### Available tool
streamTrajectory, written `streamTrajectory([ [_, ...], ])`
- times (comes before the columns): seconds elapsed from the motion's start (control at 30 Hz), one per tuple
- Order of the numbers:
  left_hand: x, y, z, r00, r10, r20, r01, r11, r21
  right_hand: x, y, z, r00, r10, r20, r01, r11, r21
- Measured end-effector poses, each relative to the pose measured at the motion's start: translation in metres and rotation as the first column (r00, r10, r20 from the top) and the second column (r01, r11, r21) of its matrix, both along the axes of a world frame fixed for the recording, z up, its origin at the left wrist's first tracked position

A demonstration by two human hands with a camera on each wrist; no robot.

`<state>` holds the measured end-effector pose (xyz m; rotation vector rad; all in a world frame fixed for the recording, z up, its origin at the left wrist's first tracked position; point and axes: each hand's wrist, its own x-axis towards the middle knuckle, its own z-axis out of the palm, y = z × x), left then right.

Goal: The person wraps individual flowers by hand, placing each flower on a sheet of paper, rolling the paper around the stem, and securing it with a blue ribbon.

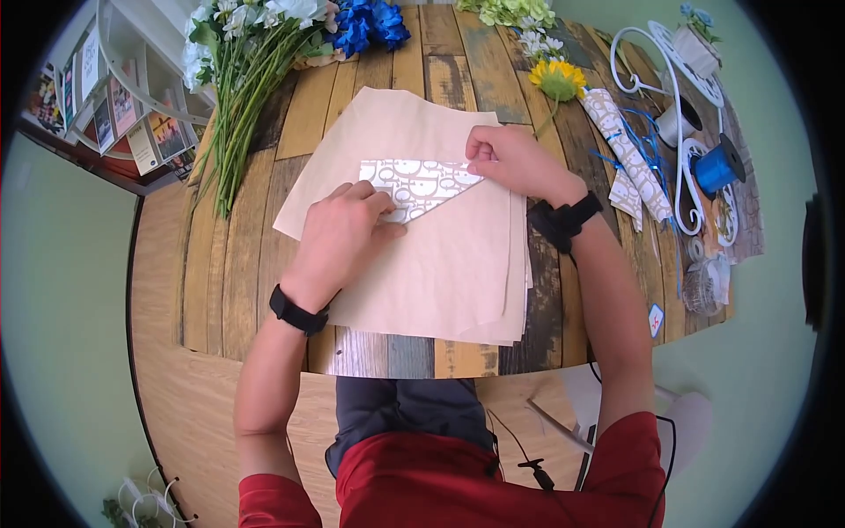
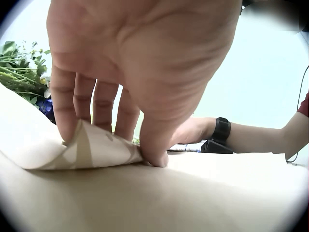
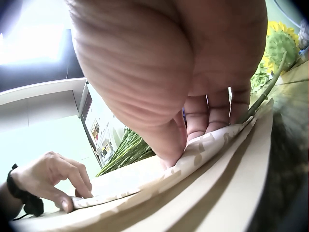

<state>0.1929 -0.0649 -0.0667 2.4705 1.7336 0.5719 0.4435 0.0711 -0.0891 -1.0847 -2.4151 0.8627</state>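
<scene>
A stack of beige wrapping paper (image 1: 422,273) lies on the wooden table, with a flap (image 1: 422,180) of its top sheet folded over so the white side with grey-beige print shows. My left hand (image 1: 341,231) is at the flap's left end; in the left wrist view its thumb and fingers (image 2: 104,108) pinch the curled-up paper edge (image 2: 104,147). At the flap's right end, my right hand (image 1: 519,163) pinches the fold between thumb and fingers. From the right wrist view, the printed fold (image 3: 203,147) runs under the thumb, with more sheet edges below.
White flowers with long green stems (image 1: 242,114) and blue flowers (image 1: 370,25) lie at the back left. A sunflower (image 1: 559,81), rolled printed paper (image 1: 625,154), a blue ribbon spool (image 1: 717,167) and a white scrolled metal stand (image 1: 678,106) are on the right.
</scene>
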Motion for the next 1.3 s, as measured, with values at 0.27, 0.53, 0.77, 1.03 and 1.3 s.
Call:
streamTrajectory([
  [0.27, 0.007, -0.001, -0.008, 0.989, 0.0, -0.149, 0.008, 0.999, 0.052, 0.009, 0.0, 0.01, 0.989, 0.149, 0.014, -0.148, 0.968, 0.202],
  [0.53, 0.002, 0.0, -0.014, 0.996, 0.016, -0.09, -0.006, 0.994, 0.109, 0.005, -0.002, 0.007, 0.999, 0.051, -0.011, -0.035, 0.802, 0.596],
  [0.77, 0.005, 0.004, 0.002, 0.975, 0.185, 0.12, -0.196, 0.977, 0.085, -0.003, -0.015, 0.053, 0.961, -0.275, 0.045, 0.267, 0.864, -0.427],
  [1.03, 0.049, -0.011, 0.001, 0.977, 0.035, -0.211, 0.011, 0.977, 0.211, -0.018, -0.002, 0.002, 0.561, -0.624, -0.544, -0.027, 0.643, -0.765],
  [1.3, 0.071, -0.036, -0.006, 0.966, -0.067, -0.248, 0.095, 0.99, 0.104, -0.009, 0.018, -0.023, 0.293, -0.709, -0.642, -0.205, 0.609, -0.766],
])
